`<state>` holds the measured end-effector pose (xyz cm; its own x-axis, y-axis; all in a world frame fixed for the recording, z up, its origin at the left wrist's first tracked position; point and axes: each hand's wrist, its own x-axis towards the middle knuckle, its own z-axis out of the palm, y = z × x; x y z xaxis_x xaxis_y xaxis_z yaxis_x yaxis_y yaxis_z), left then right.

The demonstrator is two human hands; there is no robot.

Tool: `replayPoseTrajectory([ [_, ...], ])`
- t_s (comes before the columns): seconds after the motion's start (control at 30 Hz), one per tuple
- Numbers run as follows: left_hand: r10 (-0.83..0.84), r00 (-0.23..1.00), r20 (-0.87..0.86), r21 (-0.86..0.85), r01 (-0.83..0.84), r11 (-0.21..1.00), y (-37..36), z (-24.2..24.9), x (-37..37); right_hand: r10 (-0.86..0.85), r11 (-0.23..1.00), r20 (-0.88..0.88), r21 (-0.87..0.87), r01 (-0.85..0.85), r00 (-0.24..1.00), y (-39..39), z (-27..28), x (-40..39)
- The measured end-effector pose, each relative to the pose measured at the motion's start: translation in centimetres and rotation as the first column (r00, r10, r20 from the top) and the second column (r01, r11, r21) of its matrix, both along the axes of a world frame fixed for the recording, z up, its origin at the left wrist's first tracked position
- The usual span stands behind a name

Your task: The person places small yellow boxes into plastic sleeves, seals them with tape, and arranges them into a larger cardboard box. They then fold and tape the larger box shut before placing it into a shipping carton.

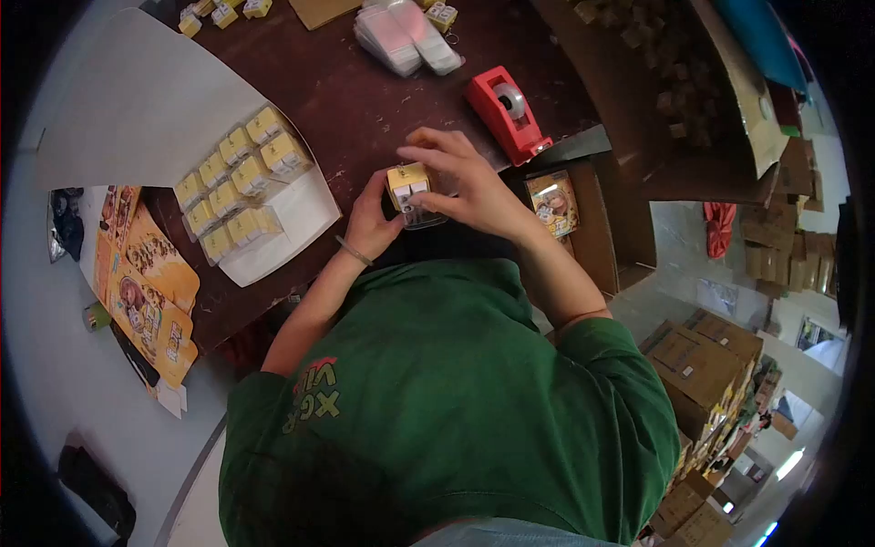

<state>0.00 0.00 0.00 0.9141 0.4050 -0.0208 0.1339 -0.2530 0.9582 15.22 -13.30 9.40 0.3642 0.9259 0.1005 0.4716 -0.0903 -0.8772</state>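
Over the near edge of the table, my left hand (370, 223) holds a small yellow-and-white box (409, 185) with a clear plastic bag around it. The thumb and fingers grip its left and lower sides. My right hand (474, 182) reaches over from the other side, fingers curved and apart above the box. Its thumb is at the front of the bag. To the left lies an open white carton (292, 228) with rows of similar bagged yellow boxes (232, 178) in it.
A red tape dispenser (507, 117) stands right on the dark table (355, 118). Clear plastic bags (401, 38) lie at the back, near loose yellow boxes (223, 14). A large cardboard box (747, 100) holds many small pieces. Printed orange card (146, 283) lies left.
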Motion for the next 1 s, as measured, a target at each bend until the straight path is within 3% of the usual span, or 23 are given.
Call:
replayPoseTrajectory([
  [0.07, 0.02, 0.997, -0.075, -0.035, -0.023, 0.999, -0.1, 0.9, 0.0, 0.099, 0.995, 0.265, -0.056, -0.087, 0.959, 0.5, 0.4, 0.0],
  [0.17, 0.013, 0.999, 0.04, 0.044, -0.015, 0.999, 0.8, -0.6, 0.7, 0.152, 0.988, 0.367, -0.035, -0.15, 0.918, 0.7, 0.3, 0.6],
  [0.23, 0.007, 0.997, 0.076, 0.036, -0.01, 0.999, 0.6, 0.1, 0.9, -0.016, 0.999, -0.024, 0.036, 0.017, 1.0, -0.2, -0.2, 0.6],
  [0.27, 0.006, 0.996, 0.087, 0.029, -0.009, 1.0, 0.4, 0.3, 0.7, -0.095, 0.993, -0.231, 0.039, 0.107, 0.968, -0.6, -0.9, 0.4],
  [0.3, -0.007, 0.997, 0.08, 0.048, 0.004, 0.999, 0.5, -0.8, 0.6, -0.156, 0.981, -0.554, 0.01, 0.194, 0.818, -0.6, -2.5, 0.2],
  [0.37, 0.01, 0.999, 0.05, 0.041, -0.012, 0.999, 0.2, -0.7, 0.4, -0.149, 0.989, -0.683, -0.102, 0.109, 0.715, -0.4, -4.3, -0.3],
  [0.43, -0.04, 0.996, 0.076, 0.01, 0.04, 0.999, 0.4, -1.2, 0.1, -0.212, 0.974, -0.629, -0.075, 0.213, 0.748, 0.2, -5.9, -1.6],
  [0.5, -0.104, 0.962, 0.251, -0.407, 0.203, 0.891, 1.7, -0.9, -0.2, -0.249, 0.956, -0.597, -0.025, 0.292, 0.763, 0.7, -6.7, -1.7],
  [0.57, -0.029, 0.97, 0.24, -0.697, 0.193, 0.69, 1.9, 1.2, 0.3, -0.259, 0.941, -0.581, 0.03, 0.338, 0.772, 0.7, -6.8, -2.2],
  [0.63, -0.021, 0.995, 0.102, -0.572, 0.075, 0.817, 1.2, 1.6, 1.3, -0.263, 0.919, -0.608, 0.078, 0.386, 0.75, -0.1, -5.3, -3.1],
  [0.67, -0.038, 0.993, 0.114, -0.547, 0.094, 0.832, 1.4, 1.6, 1.6, -0.374, 0.858, -0.274, 0.26, 0.443, 0.886, -0.9, -5.4, -3.6],
  [0.73, -0.063, 0.989, 0.135, -0.5, 0.123, 0.857, 1.5, 1.5, 1.9, -0.269, 0.835, 0.197, 0.536, 0.126, 0.943, -2.4, -4.9, -3.3],
  [0.77, -0.06, 0.989, 0.134, -0.512, 0.121, 0.85, 1.5, 1.5, 1.8, -0.183, 0.859, 0.281, 0.512, 0.014, 0.942, -3.0, -4.5, -3.4],
  [0.87, -0.04, 0.988, 0.151, -0.528, 0.115, 0.841, 1.5, 2.0, 2.1, -0.059, 0.918, 0.339, 0.388, -0.083, 0.939, -2.1, -3.5, -3.0],
  [0.9, -0.025, 0.988, 0.149, -0.525, 0.1, 0.845, 1.4, 1.7, 2.0, -0.163, 0.92, 0.177, 0.383, 0.085, 0.971, -0.9, -3.5, -3.1],
  [1.0, 0.002, 0.989, 0.145, -0.516, 0.074, 0.854, 1.5, 0.6, 1.6, -0.195, 0.951, 0.112, 0.264, 0.16, 0.974, 0.9, -2.4, -2.1],
])
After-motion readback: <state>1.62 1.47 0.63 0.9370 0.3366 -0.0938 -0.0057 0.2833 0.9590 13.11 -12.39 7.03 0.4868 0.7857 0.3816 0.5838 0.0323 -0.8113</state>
